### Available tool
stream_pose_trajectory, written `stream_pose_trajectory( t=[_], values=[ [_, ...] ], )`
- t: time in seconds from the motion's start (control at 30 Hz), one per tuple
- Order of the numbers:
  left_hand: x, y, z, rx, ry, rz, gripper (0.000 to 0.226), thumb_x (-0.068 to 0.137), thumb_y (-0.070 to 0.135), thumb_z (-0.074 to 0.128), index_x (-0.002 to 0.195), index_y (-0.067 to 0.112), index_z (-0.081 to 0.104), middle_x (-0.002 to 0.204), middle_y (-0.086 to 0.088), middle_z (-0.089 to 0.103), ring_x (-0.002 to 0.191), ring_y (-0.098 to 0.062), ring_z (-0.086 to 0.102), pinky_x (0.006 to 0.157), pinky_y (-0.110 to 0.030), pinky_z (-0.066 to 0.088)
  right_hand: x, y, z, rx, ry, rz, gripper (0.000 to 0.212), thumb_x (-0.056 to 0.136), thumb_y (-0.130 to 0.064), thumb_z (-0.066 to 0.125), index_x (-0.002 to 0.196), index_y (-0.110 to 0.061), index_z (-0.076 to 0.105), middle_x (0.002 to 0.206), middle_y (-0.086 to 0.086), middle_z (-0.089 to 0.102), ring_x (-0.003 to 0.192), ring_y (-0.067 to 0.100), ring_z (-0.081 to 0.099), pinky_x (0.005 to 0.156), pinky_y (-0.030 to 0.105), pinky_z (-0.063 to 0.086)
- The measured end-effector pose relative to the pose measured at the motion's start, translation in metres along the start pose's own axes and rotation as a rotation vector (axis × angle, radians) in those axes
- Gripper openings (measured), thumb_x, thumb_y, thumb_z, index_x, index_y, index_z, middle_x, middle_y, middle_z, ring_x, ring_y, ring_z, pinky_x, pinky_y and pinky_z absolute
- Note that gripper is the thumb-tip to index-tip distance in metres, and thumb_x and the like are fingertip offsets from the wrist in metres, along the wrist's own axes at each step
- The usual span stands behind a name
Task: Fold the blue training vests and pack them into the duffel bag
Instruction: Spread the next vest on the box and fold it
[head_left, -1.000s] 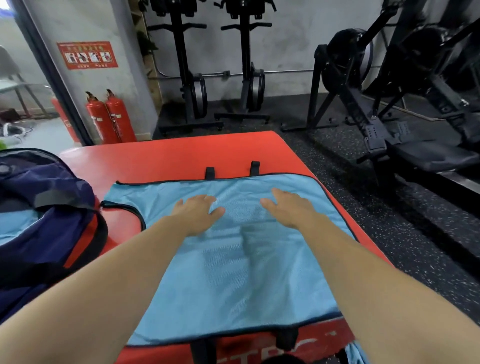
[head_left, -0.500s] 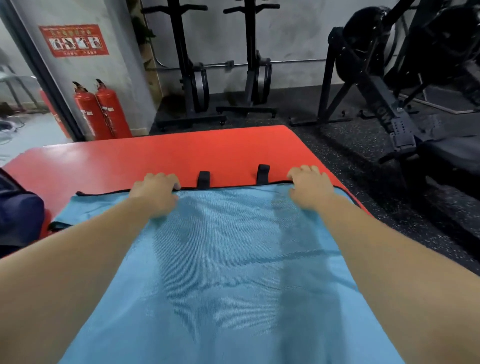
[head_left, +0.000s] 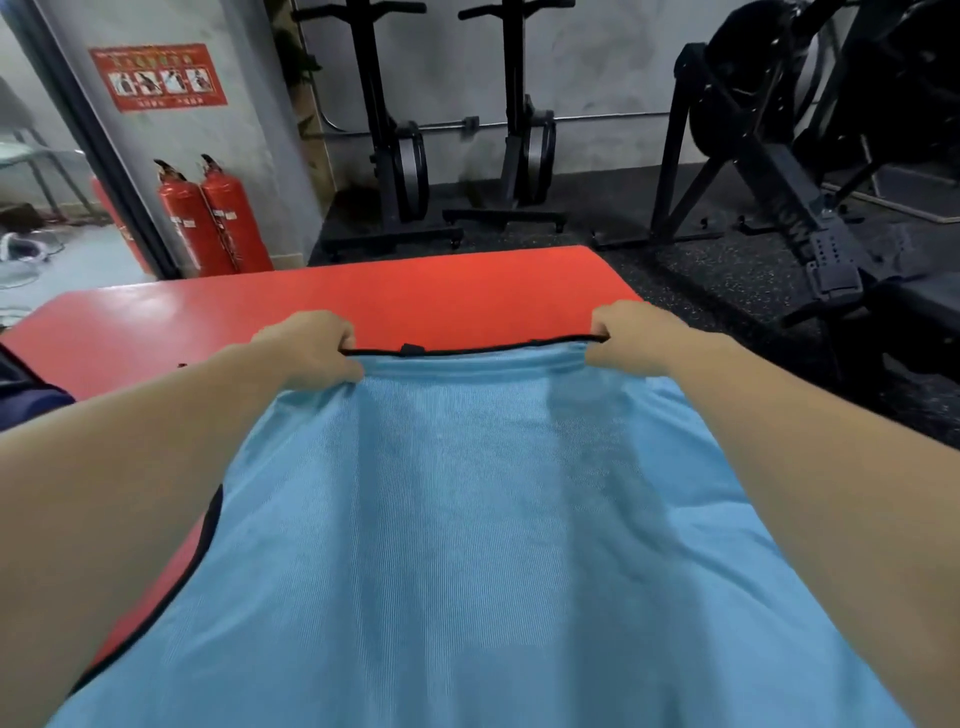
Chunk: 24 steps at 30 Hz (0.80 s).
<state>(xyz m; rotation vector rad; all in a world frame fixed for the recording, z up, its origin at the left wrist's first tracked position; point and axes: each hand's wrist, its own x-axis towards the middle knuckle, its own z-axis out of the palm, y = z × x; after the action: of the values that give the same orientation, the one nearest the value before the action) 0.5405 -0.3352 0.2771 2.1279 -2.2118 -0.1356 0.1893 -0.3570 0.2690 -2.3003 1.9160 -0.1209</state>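
Our left hand (head_left: 311, 345) and right hand (head_left: 636, 338) each grip the far, black-trimmed hem of the vest (head_left: 467, 519), fingers curled round the edge, one hand near each corner; the vest lies spread over the red mat (head_left: 415, 291), reaching from the hem toward us. We judge the task to be at the start of this vest's first fold: no crease is made yet, and packing is left to do, with only a dark sliver of the bag (head_left: 26, 400) showing at the left edge
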Motion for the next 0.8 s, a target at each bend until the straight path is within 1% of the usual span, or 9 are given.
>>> stream_pose_trajectory(
  t=[0.13, 0.2, 0.27, 0.33, 0.43, 0.53, 0.63, 0.7, 0.8],
  values=[
    [-0.005, -0.007, -0.015, 0.078, 0.159, 0.002, 0.01, 0.085, 0.027, 0.063, 0.089, 0.029, 0.053, 0.091, 0.006, 0.058, 0.092, -0.024, 0.055, 0.09, -0.04, 0.042, -0.013, -0.01, -0.023, -0.154, 0.074, -0.049, 0.008, 0.084, -0.019, 0.057, 0.091, -0.02, 0.053, 0.083, -0.003, 0.054, 0.084, 0.023, 0.052, 0.076, 0.033, 0.031],
    [-0.012, -0.008, -0.026, 0.152, 0.248, 0.028, 0.007, 0.087, 0.033, 0.059, 0.083, 0.027, 0.058, 0.084, 0.007, 0.061, 0.091, -0.023, 0.057, 0.09, -0.04, 0.038, -0.019, -0.012, -0.033, -0.298, 0.101, -0.056, 0.006, 0.083, -0.017, 0.056, 0.079, -0.018, 0.053, 0.081, -0.001, 0.054, 0.079, 0.023, 0.051, 0.079, 0.036, 0.026],
    [-0.03, -0.007, -0.039, 0.216, 0.343, 0.015, 0.016, 0.089, 0.039, 0.056, 0.08, 0.026, 0.06, 0.079, 0.008, 0.061, 0.085, -0.022, 0.056, 0.085, -0.038, 0.031, -0.031, -0.013, -0.045, -0.363, 0.105, -0.041, 0.02, 0.083, -0.017, 0.056, 0.067, -0.017, 0.045, 0.074, -0.001, 0.052, 0.07, 0.021, 0.048, 0.081, 0.038, 0.024],
    [-0.056, -0.007, -0.049, 0.234, 0.399, 0.021, 0.018, 0.09, 0.042, 0.057, 0.082, 0.027, 0.062, 0.081, 0.007, 0.063, 0.088, -0.023, 0.058, 0.085, -0.037, 0.026, -0.048, -0.012, -0.055, -0.375, 0.109, -0.031, 0.024, 0.083, -0.018, 0.057, 0.064, -0.018, 0.042, 0.072, -0.001, 0.051, 0.069, 0.021, 0.048, 0.081, 0.038, 0.021],
    [-0.106, -0.005, -0.051, 0.228, 0.336, 0.082, 0.019, 0.091, 0.042, 0.057, 0.085, 0.025, 0.062, 0.082, 0.008, 0.064, 0.084, -0.021, 0.059, 0.088, -0.036, 0.021, -0.087, -0.012, -0.058, -0.38, 0.074, -0.034, 0.022, 0.081, -0.016, 0.058, 0.064, -0.019, 0.043, 0.071, -0.002, 0.051, 0.069, 0.02, 0.048, 0.078, 0.037, 0.019],
    [-0.16, -0.002, -0.033, 0.291, 0.24, 0.177, 0.025, 0.09, 0.041, 0.049, 0.079, 0.022, 0.06, 0.075, 0.007, 0.061, 0.071, -0.015, 0.054, 0.088, -0.038, 0.025, -0.139, -0.016, -0.04, -0.379, -0.016, -0.025, 0.019, 0.08, -0.015, 0.059, 0.066, -0.022, 0.05, 0.08, -0.008, 0.057, 0.086, 0.018, 0.054, 0.081, 0.036, 0.02],
    [-0.207, 0.003, -0.004, 0.448, 0.115, 0.226, 0.019, 0.089, 0.039, 0.047, 0.087, 0.023, 0.059, 0.084, 0.008, 0.062, 0.086, -0.013, 0.058, 0.089, -0.037, 0.027, -0.188, -0.018, -0.008, -0.436, -0.066, -0.019, 0.014, 0.085, -0.018, 0.055, 0.078, -0.03, 0.053, 0.093, -0.012, 0.056, 0.106, 0.017, 0.05, 0.089, 0.038, 0.024],
    [-0.228, 0.006, 0.012, 0.469, 0.024, 0.209, 0.011, 0.092, 0.037, 0.048, 0.092, 0.027, 0.054, 0.092, 0.01, 0.061, 0.097, -0.012, 0.057, 0.09, -0.035, 0.023, -0.211, -0.018, 0.007, -0.453, -0.076, -0.01, 0.017, 0.086, -0.017, 0.053, 0.087, -0.033, 0.053, 0.099, -0.011, 0.059, 0.113, 0.017, 0.046, 0.09, 0.039, 0.026],
    [-0.244, 0.009, 0.014, 0.422, 0.038, 0.173, 0.007, 0.094, 0.033, 0.047, 0.088, 0.034, 0.044, 0.092, 0.012, 0.056, 0.099, -0.011, 0.057, 0.088, -0.035, 0.021, -0.23, -0.019, 0.009, -0.466, -0.039, 0.021, 0.018, 0.086, -0.018, 0.053, 0.095, -0.033, 0.057, 0.093, -0.009, 0.053, 0.114, 0.017, 0.046, 0.085, 0.038, 0.027]
  ],
)
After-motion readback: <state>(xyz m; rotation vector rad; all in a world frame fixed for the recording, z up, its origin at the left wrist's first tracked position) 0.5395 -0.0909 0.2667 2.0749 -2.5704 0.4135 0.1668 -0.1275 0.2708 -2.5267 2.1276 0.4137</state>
